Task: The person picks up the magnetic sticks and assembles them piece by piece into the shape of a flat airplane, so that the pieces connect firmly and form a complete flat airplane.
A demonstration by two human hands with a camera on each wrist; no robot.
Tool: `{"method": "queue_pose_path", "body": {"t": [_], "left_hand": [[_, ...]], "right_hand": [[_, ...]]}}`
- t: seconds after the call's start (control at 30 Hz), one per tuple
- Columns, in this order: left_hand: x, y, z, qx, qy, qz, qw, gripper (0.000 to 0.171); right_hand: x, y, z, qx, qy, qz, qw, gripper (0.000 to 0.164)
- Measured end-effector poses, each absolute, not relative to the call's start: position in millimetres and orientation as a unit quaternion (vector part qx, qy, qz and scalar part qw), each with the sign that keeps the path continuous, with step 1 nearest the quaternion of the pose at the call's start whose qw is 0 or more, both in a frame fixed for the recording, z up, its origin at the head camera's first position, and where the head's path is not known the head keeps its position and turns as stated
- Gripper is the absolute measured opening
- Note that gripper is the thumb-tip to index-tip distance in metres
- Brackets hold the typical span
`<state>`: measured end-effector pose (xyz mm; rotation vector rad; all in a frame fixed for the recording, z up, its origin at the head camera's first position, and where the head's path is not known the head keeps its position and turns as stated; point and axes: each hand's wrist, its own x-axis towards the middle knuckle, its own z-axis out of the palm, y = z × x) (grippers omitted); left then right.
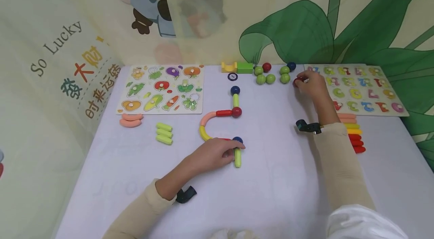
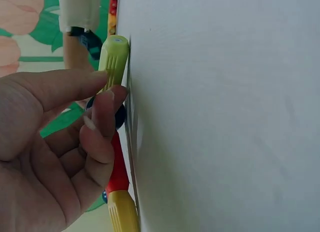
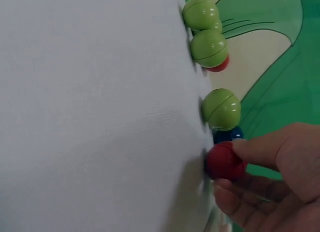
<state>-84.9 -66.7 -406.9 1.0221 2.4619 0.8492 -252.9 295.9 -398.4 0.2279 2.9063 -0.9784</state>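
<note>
My left hand (image 1: 211, 155) pinches a light green stick (image 2: 114, 61) between thumb and fingertips. That stick joins a dark blue ball (image 1: 238, 140), partly hidden by the fingers. From the ball a red stick leads to a curved yellow piece (image 1: 204, 133), then a curved pink piece, a second red stick (image 1: 223, 113) and a red ball (image 1: 236, 112). Above it stand another green stick (image 1: 236, 100) and a blue ball (image 1: 235, 90). At the back right my right hand (image 1: 312, 84) grips a separate red ball (image 3: 226, 161) between thumb and fingers, low at the white tabletop.
Several green balls (image 1: 270, 78) lie at the back, with a red and a blue one. Left are a vegetable puzzle board (image 1: 142, 98), pink curves (image 1: 130, 122) and green sticks (image 1: 164, 139). A number board (image 1: 390, 81) lies right, above red sticks (image 1: 356, 143).
</note>
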Motion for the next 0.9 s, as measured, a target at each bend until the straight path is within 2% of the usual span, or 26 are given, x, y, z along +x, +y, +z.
{"method": "queue_pose_path", "body": {"t": [0.2,0.37,0.7,0.9], "left_hand": [[-84.7,-60.9,-406.5,0.367,0.867,0.282,0.183,0.031],[-84.1,-60.3,-406.3,0.364,0.868,0.285,0.182,0.030],[-86.6,-62.1,-409.8,0.366,0.865,0.299,0.170,0.031],[-87.3,-62.8,-408.7,0.361,0.861,0.313,0.173,0.032]], "right_hand": [[-221.4,300.3,-391.4,0.091,0.917,-0.363,0.136,0.047],[-183.3,284.9,-397.0,0.026,0.908,-0.366,0.201,0.050],[-95.8,206.7,-407.6,-0.176,0.863,-0.410,0.236,0.026],[-61.6,179.8,-411.7,-0.208,0.842,-0.435,0.242,0.025]]}}
